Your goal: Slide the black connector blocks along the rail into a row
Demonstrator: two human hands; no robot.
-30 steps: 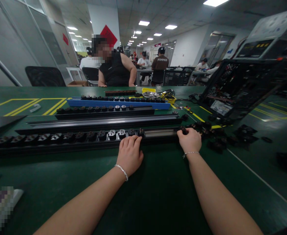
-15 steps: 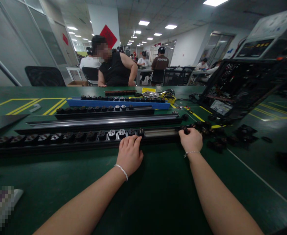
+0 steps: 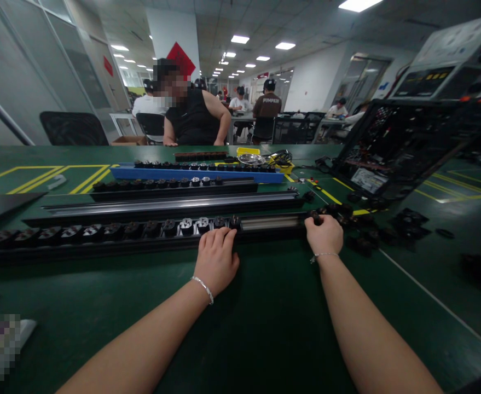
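A long black rail [image 3: 268, 223] lies across the green table [image 3: 265, 328] in front of me, its left part filled with several small black and silver parts [image 3: 186, 224]. My left hand [image 3: 215, 260] rests on the rail's near edge, fingers curled against it beside the last inserted part. My right hand [image 3: 325, 234] sits at the rail's right end, fingers closed on a small black part [image 3: 314, 215]. A heap of loose black parts [image 3: 359, 230] lies just right of that hand.
More rails lie behind: a bare black one [image 3: 174, 203], one with parts [image 3: 158, 186] and a blue one [image 3: 195, 172]. An open black machine chassis [image 3: 408, 148] stands at the right. A metal bowl [image 3: 251, 159] sits at the back. People sit at far tables.
My right hand has shifted slightly right, to the rail's end next to the loose parts. My left hand has stayed in place on the rail.
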